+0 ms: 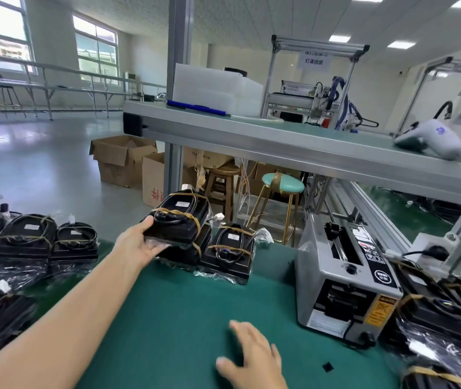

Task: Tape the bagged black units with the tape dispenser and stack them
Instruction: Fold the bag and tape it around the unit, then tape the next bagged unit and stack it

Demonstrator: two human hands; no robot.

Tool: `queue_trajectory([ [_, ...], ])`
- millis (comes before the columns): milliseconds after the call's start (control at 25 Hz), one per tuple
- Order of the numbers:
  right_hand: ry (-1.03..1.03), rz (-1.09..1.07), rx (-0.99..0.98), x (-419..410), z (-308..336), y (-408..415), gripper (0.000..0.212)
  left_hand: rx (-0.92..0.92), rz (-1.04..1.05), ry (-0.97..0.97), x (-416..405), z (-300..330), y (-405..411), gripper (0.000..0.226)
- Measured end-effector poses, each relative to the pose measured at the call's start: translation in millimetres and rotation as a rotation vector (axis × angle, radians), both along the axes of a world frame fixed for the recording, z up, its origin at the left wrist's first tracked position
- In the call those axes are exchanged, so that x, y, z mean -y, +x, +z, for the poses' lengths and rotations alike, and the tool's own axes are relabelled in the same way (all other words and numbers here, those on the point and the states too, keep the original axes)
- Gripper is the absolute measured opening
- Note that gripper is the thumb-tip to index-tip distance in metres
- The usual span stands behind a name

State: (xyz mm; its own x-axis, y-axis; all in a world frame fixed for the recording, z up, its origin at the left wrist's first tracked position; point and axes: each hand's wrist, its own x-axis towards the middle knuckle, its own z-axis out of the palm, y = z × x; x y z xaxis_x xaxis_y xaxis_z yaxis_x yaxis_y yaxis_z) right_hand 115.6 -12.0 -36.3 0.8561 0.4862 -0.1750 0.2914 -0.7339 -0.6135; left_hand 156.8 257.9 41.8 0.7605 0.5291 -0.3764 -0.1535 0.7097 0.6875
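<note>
My left hand (139, 244) grips the near edge of a bagged black unit (178, 217) wrapped with tan tape, holding it on top of another bagged unit at the far side of the green table (167, 318). A single taped unit (230, 252) lies just to the right of that stack. My right hand (251, 357) hovers low over the green mat with fingers spread and nothing in it. The grey tape dispenser (341, 279) stands at the right of the table.
Piles of bagged black units lie at the left (27, 242) and at the right (442, 313). A metal shelf (294, 144) runs overhead. Cardboard boxes (122, 161) and stools (280, 189) stand on the floor beyond the table. A small black scrap (327, 366) lies on the mat.
</note>
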Motion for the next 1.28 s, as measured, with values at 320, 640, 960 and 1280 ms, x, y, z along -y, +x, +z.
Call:
queue_trajectory([
  [320,-0.205,0.161,0.344,12,-15,-7,0.058,-0.162,0.004,0.175,-14,-5,41,0.009],
  [640,-0.279,0.179,0.156,4,-26,8,0.067,-0.403,0.123,0.400,-25,-18,42,0.029],
  [960,-0.239,0.189,0.143,4,-19,2,0.065,-0.399,0.088,0.451,-28,-14,44,0.013],
  [1280,-0.171,0.142,0.164,15,10,-7,0.065,-0.497,-0.070,0.642,-29,-18,33,0.033],
])
